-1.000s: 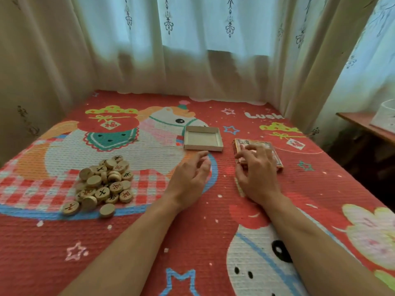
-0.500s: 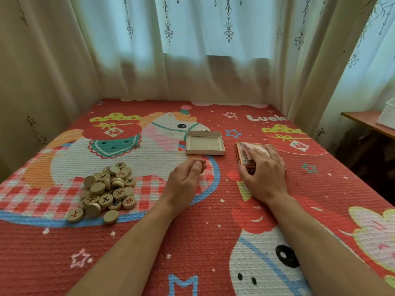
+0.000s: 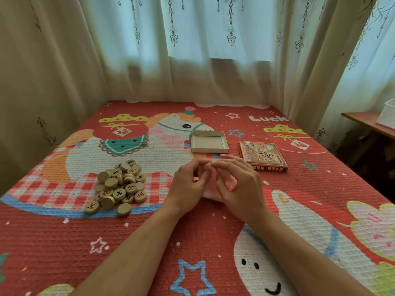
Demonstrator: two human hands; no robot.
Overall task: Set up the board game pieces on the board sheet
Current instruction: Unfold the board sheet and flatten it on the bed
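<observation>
A heap of round wooden game pieces with red and black characters lies on the mat at the left. My left hand and my right hand meet at the mat's middle, fingertips pinched together. Between them they hold a thin, pale pinkish folded sheet, mostly hidden by the fingers. Just beyond my right hand lies the orange printed game box, with nothing touching it. An open, empty cardboard tray sits beyond my left hand.
All of this lies on a red cartoon-print mat on a bed. Curtains close off the far and left sides. A wooden shelf carrying a white container stands at the right, past the mat's edge.
My right hand came off the orange box and moved left to join my left hand. Both hands now pinch a pale folded sheet between them. The camera tilted up slightly.
</observation>
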